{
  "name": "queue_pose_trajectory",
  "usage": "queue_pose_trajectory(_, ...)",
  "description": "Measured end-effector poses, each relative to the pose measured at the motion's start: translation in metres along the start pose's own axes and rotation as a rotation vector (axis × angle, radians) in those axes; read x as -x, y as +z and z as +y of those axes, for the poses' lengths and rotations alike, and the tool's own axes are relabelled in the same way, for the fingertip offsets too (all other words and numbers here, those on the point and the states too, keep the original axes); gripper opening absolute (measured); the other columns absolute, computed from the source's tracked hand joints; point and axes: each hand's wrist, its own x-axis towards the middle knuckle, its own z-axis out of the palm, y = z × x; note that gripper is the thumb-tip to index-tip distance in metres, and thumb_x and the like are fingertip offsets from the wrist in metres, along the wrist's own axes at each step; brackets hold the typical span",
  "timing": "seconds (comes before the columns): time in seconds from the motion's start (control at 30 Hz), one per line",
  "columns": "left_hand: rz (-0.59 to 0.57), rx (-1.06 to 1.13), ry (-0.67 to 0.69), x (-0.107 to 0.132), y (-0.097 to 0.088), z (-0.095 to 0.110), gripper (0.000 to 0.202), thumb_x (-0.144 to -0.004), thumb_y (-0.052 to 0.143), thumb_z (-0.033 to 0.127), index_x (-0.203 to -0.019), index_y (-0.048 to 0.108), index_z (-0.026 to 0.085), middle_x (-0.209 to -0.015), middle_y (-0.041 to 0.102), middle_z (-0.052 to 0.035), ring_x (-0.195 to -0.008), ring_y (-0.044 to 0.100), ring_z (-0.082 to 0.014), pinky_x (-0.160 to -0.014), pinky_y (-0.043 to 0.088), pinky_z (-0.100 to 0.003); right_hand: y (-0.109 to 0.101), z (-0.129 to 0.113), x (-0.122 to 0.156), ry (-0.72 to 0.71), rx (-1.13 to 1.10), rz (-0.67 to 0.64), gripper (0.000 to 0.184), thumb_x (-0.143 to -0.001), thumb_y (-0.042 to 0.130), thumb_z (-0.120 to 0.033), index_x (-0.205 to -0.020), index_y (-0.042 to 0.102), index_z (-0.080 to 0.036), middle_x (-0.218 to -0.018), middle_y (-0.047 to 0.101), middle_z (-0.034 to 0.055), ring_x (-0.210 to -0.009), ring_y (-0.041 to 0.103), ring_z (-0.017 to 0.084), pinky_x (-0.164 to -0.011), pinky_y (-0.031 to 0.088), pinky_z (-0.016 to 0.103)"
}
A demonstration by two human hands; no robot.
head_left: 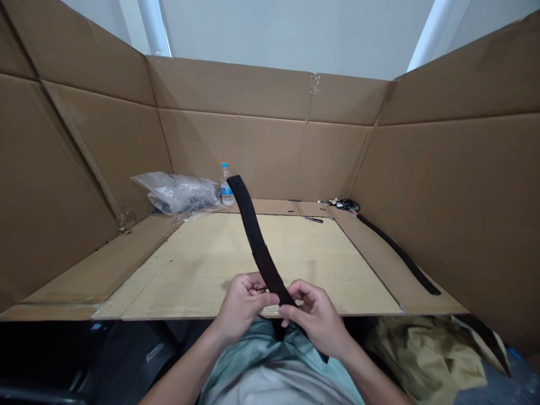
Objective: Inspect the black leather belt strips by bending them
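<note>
A long black strap-like strip (248, 222) with a small hole near its far end rises at a slant over the front of the table. Its lower part looks dark brown and a little thicker, as if layered or sleeved. My left hand (243, 304) is closed on the strip's left edge, thumb on top. From the right, my right hand (314, 312) pinches the same strip just lower down. The strip's near end hangs below my right hand, over my lap. What my curled fingers touch underneath is hidden.
Cardboard walls (236, 140) surround the wooden board (202, 259). At the back are a clear plastic bag (181, 194), a water bottle (226, 194), a utility knife (314, 220) and a dark tangle (343, 204). Another black strip (399, 253) lies right. Brown paper (426, 354) is below.
</note>
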Motion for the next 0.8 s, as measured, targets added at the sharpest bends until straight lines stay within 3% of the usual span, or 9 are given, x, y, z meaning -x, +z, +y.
queue_pose_trajectory(0.17,0.101,-0.06,-0.04,0.001,-0.004,-0.005,0.044,-0.052,0.084,0.043,-0.06,0.054,0.011,-0.048,0.046,0.0031,-0.041,0.033,-0.0037,-0.041,0.022,-0.017,0.002,-0.005,0.009,0.069,-0.006,-0.054,0.039,-0.079,0.07,-0.042,-0.079,0.038,-0.019,-0.07,0.063,0.0005,-0.047,0.054,0.009,-0.044,0.039,0.019)
queue_pose_trajectory(0.33,0.216,-0.043,0.006,-0.003,-0.004,-0.005,0.049,-0.053,0.082,0.048,-0.058,0.047,0.014,-0.042,0.034,0.0082,-0.039,0.019,-0.0013,-0.038,0.011,-0.016,0.005,-0.007,0.008,-0.069,-0.024,-0.059,0.03,-0.09,0.055,-0.044,-0.084,0.045,-0.016,-0.086,0.063,0.0053,-0.063,0.053,0.007,-0.057,0.044,0.021)
queue_pose_trajectory(0.43,0.269,-0.065,0.047,-0.004,-0.002,-0.004,0.043,-0.055,0.082,0.042,-0.059,0.052,0.012,-0.044,0.039,0.0064,-0.039,0.023,-0.0017,-0.039,0.016,-0.016,0.004,-0.003,0.003,-0.091,-0.072,-0.033,0.028,-0.088,0.059,-0.042,-0.093,0.051,-0.015,-0.084,0.059,0.0031,-0.064,0.049,0.007,-0.059,0.043,0.021)
queue_pose_trajectory(0.53,0.194,-0.057,0.051,-0.004,0.003,0.001,0.037,-0.049,0.086,0.031,-0.07,0.063,0.011,-0.058,0.057,-0.0005,-0.048,0.044,-0.007,-0.046,0.034,-0.018,0.006,0.0,0.0,-0.069,-0.111,-0.022,0.04,-0.082,0.068,-0.041,-0.11,0.053,-0.017,-0.088,0.056,0.0034,-0.067,0.049,0.008,-0.056,0.043,0.02)
queue_pose_trajectory(0.6,0.139,-0.032,0.056,-0.002,0.006,0.004,0.037,-0.046,0.087,0.026,-0.073,0.066,0.01,-0.067,0.064,-0.0039,-0.058,0.054,-0.0116,-0.053,0.041,-0.02,0.008,0.001,0.0,-0.06,-0.085,-0.037,0.038,-0.079,0.071,-0.04,-0.105,0.057,-0.015,-0.087,0.056,0.0039,-0.067,0.049,0.008,-0.055,0.043,0.019)
queue_pose_trajectory(0.7,0.104,-0.021,0.043,0.0,0.007,0.005,0.034,-0.05,0.086,0.029,-0.07,0.066,0.01,-0.067,0.065,-0.0049,-0.057,0.054,-0.0115,-0.051,0.039,-0.02,0.01,0.002,0.002,-0.036,-0.076,-0.03,0.034,-0.076,0.073,-0.04,-0.087,0.054,-0.015,-0.081,0.056,0.0014,-0.062,0.05,0.007,-0.054,0.046,0.021)
queue_pose_trajectory(0.8,0.104,-0.036,-0.011,0.0,0.004,0.001,0.037,-0.054,0.084,0.038,-0.065,0.061,0.01,-0.057,0.059,-0.0029,-0.045,0.043,-0.0071,-0.043,0.029,-0.019,0.009,0.003,0.004,0.026,-0.109,-0.028,0.04,-0.075,0.074,-0.041,-0.084,0.042,-0.019,-0.07,0.055,-0.0031,-0.05,0.049,0.007,-0.044,0.042,0.019)
